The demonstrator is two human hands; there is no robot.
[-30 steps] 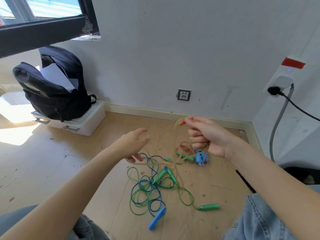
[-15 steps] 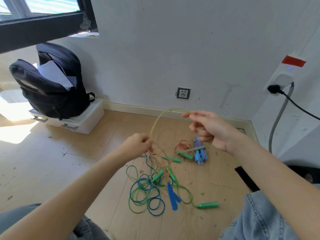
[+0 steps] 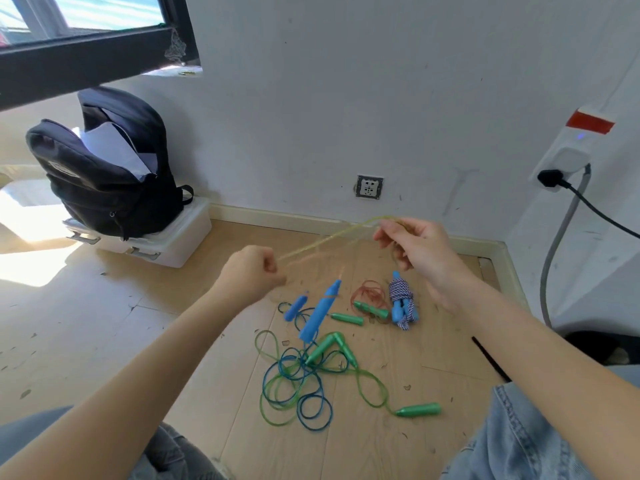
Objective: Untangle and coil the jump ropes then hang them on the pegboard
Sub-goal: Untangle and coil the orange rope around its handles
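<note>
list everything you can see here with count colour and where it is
yellow rope: 1, translucent yellow, stretched in the air between both hands
blue handles: 2, blue, hanging below the yellow rope, blurred
rope tangle: green and blue cords, floor centre
green handles: about 5, floor, in and around the tangle
red cord: 1, red-orange, floor by the bundle
bundle: 1, blue-white rope wound on blue handles, floor right
backpack: 1, black, open, on the box
box: 1, white, floor left
socket: 1, white, low on wall
power strip: 1, white with red tape, right wall, black plug in it
left hand: grips the yellow rope
right hand: pinches the yellow rope
</note>
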